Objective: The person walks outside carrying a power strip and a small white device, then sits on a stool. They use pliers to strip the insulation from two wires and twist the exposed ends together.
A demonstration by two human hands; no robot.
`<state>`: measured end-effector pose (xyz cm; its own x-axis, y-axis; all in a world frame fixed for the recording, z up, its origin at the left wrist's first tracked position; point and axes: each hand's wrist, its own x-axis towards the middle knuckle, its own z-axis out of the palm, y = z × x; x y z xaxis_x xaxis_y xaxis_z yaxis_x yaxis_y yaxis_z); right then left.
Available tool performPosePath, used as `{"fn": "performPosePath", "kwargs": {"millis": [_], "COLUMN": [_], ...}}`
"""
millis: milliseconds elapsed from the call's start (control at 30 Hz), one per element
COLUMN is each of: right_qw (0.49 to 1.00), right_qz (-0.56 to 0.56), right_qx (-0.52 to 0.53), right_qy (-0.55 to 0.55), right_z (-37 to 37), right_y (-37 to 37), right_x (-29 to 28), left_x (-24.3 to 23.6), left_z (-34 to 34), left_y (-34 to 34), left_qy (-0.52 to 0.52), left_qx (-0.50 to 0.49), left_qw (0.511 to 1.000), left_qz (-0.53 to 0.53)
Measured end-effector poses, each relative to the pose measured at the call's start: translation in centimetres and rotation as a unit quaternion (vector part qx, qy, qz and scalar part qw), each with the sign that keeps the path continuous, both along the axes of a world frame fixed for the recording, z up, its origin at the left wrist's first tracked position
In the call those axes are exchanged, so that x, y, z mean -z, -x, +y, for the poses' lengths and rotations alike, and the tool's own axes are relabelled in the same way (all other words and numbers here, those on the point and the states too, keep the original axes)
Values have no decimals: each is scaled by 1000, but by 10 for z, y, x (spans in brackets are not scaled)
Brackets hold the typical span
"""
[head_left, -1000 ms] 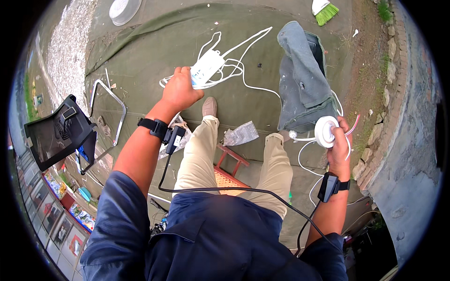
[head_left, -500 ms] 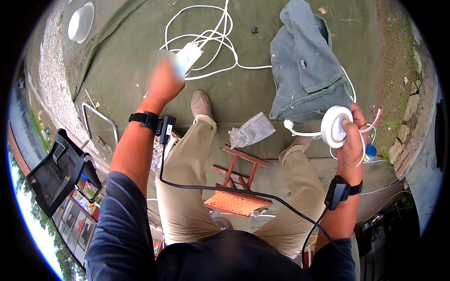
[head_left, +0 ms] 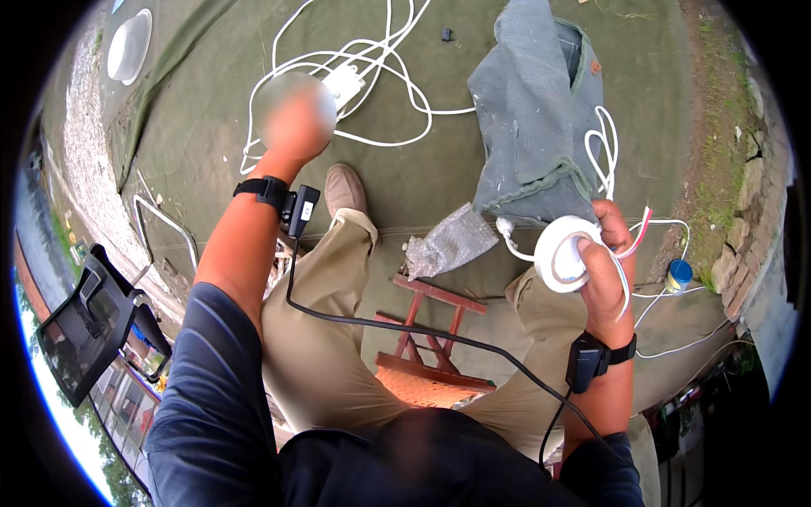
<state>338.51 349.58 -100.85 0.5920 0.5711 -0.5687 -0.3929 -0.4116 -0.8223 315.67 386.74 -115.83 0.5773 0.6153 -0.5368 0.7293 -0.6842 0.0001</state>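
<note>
My left hand is closed on a white power strip, whose cord lies in loose loops beyond it; the fingers are partly smeared. My right hand grips a round white roll that looks like tape, thumb pressed on its face. The same hand also has a white cable with bare red and pale wire ends sticking out past the fingers. A white plug-like end hangs on a cord left of the roll. Just beyond lies a grey-green cloth bag.
Crumpled bubble wrap lies between my feet, near a low reddish folding stool. A small blue-lidded jar stands at right. A black mesh chair is at left, a clear bowl far left. A black cable runs between my wrists.
My right hand has come left and slightly nearer with the white roll. My left hand has shifted slightly away with the power strip. More cable loop shows beside the bag.
</note>
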Motion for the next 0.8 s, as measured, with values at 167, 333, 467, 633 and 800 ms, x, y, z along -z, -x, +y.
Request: {"fn": "performPosePath", "kwargs": {"millis": [167,333,467,633,800], "right_qw": [999,997,996,997,995], "right_qz": [16,-37,-22,-1,0], "right_qx": [13,-56,-44,-13,-71], "right_qy": [-50,-38,-68,-75,-64], "right_z": [8,5,13,18,13], "right_y": [5,1,11,25,35], "right_x": [3,2,5,1,-10], "left_x": [7,-15,-30,-96,-185], "left_z": [-2,22,28,1,-52], "left_y": [-12,-40,-43,-88,-102], "left_qy": [-44,24,62,188,233], "left_qx": [87,115,118,32,15], "left_qw": [995,993,983,968,945], "left_qz": [-5,-20,-123,-164,-230]}}
